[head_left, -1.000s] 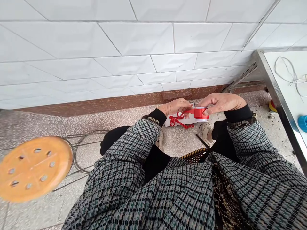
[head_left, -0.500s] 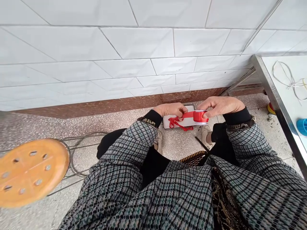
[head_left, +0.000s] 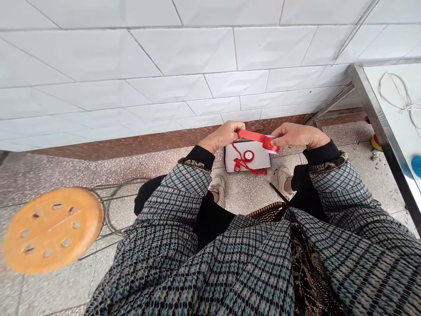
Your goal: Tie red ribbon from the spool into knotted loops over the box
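A strip of red ribbon (head_left: pixel 251 135) runs taut between my two hands above the floor. Its loose end is pinched in my left hand (head_left: pixel 226 134), whose fingers are closed. My right hand (head_left: pixel 294 134) grips the ribbon spool (head_left: pixel 271 144), which is wound with the same red ribbon and has pale rims. Below them lies a white box (head_left: pixel 259 156) with dark edges. On it rests a tangle of red cord (head_left: pixel 241 164) beside a small red ring-shaped roll (head_left: pixel 249 156). One strand of cord rises toward my left hand; whether it is held there I cannot tell.
An orange round stool (head_left: pixel 54 228) with holes stands at the left, near coiled wire (head_left: pixel 110 206). At the right is a metal-framed table (head_left: pixel 378 118) bearing pale cord (head_left: pixel 399 98) and a blue object (head_left: pixel 416 166). A tiled wall (head_left: pixel 197 52) rises in front.
Both hands have risen, the left moving farther up and leftward, so a longer strip of ribbon shows off the spool. More of the box and the red roll on it are now visible.
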Tool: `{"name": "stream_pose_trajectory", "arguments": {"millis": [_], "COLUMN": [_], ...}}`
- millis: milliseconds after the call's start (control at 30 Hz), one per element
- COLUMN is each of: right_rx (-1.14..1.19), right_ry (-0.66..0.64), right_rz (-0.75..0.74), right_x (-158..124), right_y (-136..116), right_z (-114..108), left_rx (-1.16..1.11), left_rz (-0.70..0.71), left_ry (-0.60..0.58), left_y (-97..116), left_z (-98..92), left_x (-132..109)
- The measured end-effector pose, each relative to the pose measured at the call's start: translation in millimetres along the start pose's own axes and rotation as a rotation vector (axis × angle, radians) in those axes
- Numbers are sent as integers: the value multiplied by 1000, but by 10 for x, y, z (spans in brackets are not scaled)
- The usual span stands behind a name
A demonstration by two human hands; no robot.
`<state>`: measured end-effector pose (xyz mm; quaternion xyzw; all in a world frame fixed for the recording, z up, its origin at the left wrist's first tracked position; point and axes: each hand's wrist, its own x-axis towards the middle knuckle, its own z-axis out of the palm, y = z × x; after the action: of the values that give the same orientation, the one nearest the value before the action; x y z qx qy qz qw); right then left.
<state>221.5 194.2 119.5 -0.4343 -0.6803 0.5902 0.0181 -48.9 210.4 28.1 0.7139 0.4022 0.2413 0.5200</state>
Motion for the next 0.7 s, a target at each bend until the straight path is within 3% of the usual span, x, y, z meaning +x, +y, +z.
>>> {"name": "stream_pose_trajectory", "arguments": {"millis": [100, 233, 400, 567, 700], "right_rx": [-66, 6, 71, 127, 167], "right_ry": [32, 1, -27, 27, 131], "right_rz": [47, 2, -33, 46, 160], "right_x": [71, 87, 56, 99, 252], "right_y": [33, 38, 12, -18, -9], "right_z": [10, 20, 25, 98, 238], "left_rx": [-119, -244, -369, -229, -93], "left_rz": [-40, -33, -83, -208, -236], "left_ry": [7, 92, 14, 8, 31], "left_y": [60, 125, 223, 272, 364], "left_z": [16, -3, -177, -345, -373], "left_x": [-25, -72, -165, -213, -232]}}
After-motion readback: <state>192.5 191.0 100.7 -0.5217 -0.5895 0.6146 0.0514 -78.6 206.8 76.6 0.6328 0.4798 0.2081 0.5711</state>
